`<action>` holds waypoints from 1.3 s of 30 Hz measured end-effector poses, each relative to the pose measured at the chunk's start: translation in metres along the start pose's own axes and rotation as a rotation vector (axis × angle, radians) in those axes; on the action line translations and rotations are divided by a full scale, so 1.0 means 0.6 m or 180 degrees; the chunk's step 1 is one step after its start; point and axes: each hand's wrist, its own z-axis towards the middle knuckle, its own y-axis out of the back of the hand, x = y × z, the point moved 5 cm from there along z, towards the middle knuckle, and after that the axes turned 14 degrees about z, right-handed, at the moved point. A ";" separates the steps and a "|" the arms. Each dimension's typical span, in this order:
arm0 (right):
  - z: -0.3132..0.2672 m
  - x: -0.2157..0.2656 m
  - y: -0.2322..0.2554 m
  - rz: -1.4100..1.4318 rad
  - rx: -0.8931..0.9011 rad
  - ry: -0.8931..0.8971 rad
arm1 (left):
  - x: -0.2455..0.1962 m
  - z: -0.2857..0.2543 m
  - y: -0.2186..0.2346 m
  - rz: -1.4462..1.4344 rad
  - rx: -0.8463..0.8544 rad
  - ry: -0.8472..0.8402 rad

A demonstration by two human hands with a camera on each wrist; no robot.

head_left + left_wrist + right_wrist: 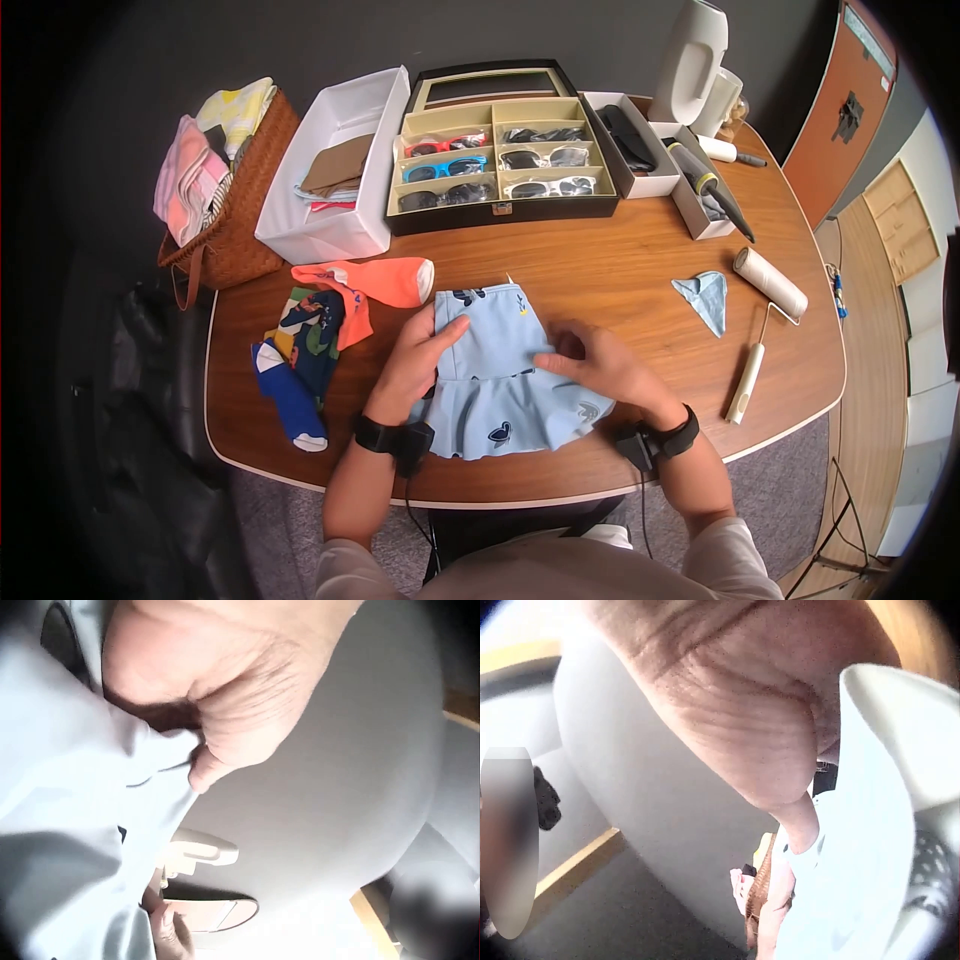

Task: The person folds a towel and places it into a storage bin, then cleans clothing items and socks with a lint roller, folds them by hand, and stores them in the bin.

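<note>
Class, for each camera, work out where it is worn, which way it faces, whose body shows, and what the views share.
Head: on the head, facing forward and down at the table; left grip, right grip and both forearms show.
Left wrist: facing past the large left grip to the light-blue skirt; right grip's fingers show at the bottom.
Right wrist: facing past the large right grip over the skirt; part of the left grip shows low down.
Shared: head and right wrist both show the woven basket.

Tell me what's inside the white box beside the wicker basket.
In the white box, brown folded fabric lies on top, with light-blue fabric and a red edge peeking out below. Whatever they cover can't be seen.
</note>
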 end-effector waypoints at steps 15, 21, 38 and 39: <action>0.006 0.006 -0.018 0.3159 -0.0170 -0.0255 | -0.013 -0.013 -0.038 0.0189 0.0328 -0.0237; 0.013 -0.021 -0.006 0.2495 -0.0121 -0.0483 | 0.014 0.003 0.011 0.0151 -0.0405 -0.0169; 0.005 -0.011 0.010 0.0982 -0.0322 -0.0067 | -0.020 -0.042 0.058 0.3722 -0.0656 0.0281; 0.000 0.000 0.012 0.0311 -0.0452 -0.0084 | -0.023 -0.043 0.062 0.3636 -0.0751 0.0220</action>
